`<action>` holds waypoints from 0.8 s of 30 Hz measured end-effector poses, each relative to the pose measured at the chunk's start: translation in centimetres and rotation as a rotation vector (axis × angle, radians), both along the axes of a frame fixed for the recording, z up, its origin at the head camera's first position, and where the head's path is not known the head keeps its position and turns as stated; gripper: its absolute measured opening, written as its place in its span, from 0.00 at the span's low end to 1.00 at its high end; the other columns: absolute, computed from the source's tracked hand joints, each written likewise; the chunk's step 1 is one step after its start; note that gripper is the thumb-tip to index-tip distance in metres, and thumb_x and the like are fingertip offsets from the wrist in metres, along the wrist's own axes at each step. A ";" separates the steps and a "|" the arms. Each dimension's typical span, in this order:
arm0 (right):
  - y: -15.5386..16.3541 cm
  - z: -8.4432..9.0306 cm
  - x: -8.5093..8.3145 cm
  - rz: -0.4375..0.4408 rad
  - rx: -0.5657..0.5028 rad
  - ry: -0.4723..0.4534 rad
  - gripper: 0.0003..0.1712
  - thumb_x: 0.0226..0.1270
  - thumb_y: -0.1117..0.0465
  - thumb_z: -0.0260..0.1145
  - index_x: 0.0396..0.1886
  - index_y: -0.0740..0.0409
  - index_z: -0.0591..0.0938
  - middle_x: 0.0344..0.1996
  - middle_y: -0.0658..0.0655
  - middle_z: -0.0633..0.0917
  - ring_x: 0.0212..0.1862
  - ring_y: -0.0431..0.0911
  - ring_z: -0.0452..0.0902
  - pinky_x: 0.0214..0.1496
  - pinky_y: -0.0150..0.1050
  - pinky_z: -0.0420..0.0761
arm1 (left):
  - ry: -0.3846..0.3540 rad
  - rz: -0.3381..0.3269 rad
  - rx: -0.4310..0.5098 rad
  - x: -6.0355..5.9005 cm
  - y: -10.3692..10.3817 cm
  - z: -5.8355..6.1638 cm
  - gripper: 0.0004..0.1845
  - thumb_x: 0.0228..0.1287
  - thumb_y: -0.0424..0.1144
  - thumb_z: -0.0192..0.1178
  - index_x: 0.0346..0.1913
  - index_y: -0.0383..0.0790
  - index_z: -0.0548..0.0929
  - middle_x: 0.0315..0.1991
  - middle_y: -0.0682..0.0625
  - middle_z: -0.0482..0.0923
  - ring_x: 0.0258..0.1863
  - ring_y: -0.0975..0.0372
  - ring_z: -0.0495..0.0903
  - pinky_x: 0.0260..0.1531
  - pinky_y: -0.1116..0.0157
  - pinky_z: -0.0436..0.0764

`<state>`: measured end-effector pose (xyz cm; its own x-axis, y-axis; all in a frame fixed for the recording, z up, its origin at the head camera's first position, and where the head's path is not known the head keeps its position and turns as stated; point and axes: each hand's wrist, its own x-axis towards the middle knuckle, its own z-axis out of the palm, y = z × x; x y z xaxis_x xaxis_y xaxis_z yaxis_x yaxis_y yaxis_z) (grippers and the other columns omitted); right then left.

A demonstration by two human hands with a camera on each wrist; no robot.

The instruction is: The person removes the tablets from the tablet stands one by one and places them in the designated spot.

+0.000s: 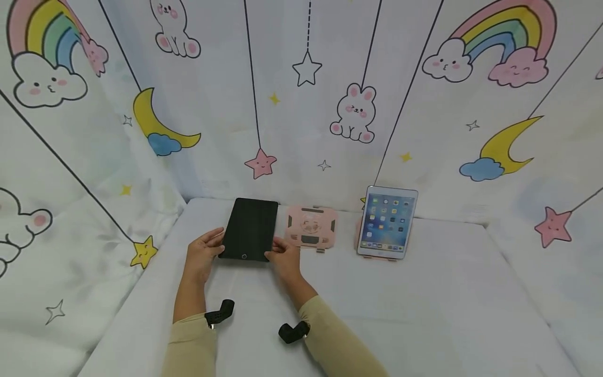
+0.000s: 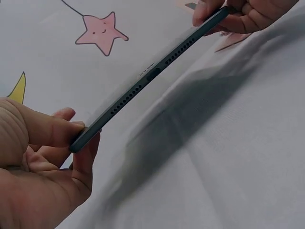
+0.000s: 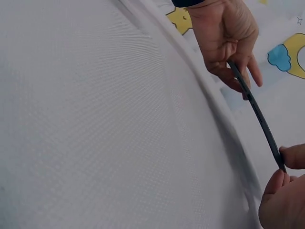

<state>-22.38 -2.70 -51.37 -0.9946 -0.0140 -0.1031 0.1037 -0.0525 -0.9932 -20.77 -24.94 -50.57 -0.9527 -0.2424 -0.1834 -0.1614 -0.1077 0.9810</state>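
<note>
A: Two hands are sharing one load. The left hand (image 1: 201, 255) is pinching the near left corner of the dark tablet (image 1: 249, 229), thumb on top and fingers beneath; the right hand (image 1: 285, 256) is pinching the near right corner in the same way. The tablet is being held tilted just above the white tabletop (image 1: 424, 303), its far end raised, in front of the backdrop and left of the pink stand (image 1: 311, 226).

B: What is lying further out?

A: Beyond the pink stand, a second tablet (image 1: 388, 222) with a lit screen is standing propped upright, well apart from the hands.

B: What could go wrong from here?

A: In my judgement, the grips are sitting only at the corners of one short edge, so the smooth slab could be slipping or pivoting downward and striking the tabletop. A sideways swing could also be knocking the pink stand just beside it.

B: How is the held tablet looking?

A: Thin, flat and rigid; its screen is showing black, with a round button near the held edge and a row of small holes and a port along that edge (image 2: 143, 81)
</note>
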 end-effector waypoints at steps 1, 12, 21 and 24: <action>0.0 -0.2 0.0 -0.011 0.027 -0.006 0.28 0.56 0.79 0.71 0.59 0.71 0.81 0.51 0.66 0.83 0.50 0.50 0.79 0.46 0.28 0.83 | -0.010 -0.006 -0.010 -0.1 0.1 -0.3 0.33 0.68 0.19 0.57 0.75 0.35 0.68 0.66 0.49 0.79 0.49 0.77 0.80 0.46 0.79 0.79; -0.7 -1.3 -0.8 -0.069 0.372 -0.001 0.26 0.50 0.76 0.76 0.53 0.68 0.86 0.38 0.58 0.87 0.41 0.44 0.81 0.46 0.37 0.86 | -0.093 0.009 -0.199 -0.8 0.9 -1.3 0.40 0.66 0.20 0.58 0.79 0.39 0.61 0.68 0.35 0.73 0.67 0.51 0.77 0.39 0.84 0.76; -1.2 -1.1 -0.8 -0.050 0.501 -0.012 0.26 0.49 0.74 0.75 0.53 0.68 0.86 0.38 0.57 0.88 0.42 0.44 0.81 0.47 0.39 0.86 | -0.155 0.024 -0.500 -0.9 1.7 -1.2 0.38 0.61 0.22 0.54 0.77 0.38 0.65 0.64 0.39 0.79 0.67 0.46 0.77 0.65 0.51 0.77; -1.2 -0.9 -1.0 -0.035 0.531 0.004 0.26 0.50 0.74 0.75 0.54 0.68 0.86 0.39 0.58 0.88 0.43 0.45 0.81 0.49 0.41 0.86 | -0.163 0.055 -0.543 -1.2 2.0 -1.3 0.36 0.59 0.23 0.50 0.74 0.39 0.70 0.62 0.41 0.82 0.65 0.47 0.78 0.67 0.49 0.75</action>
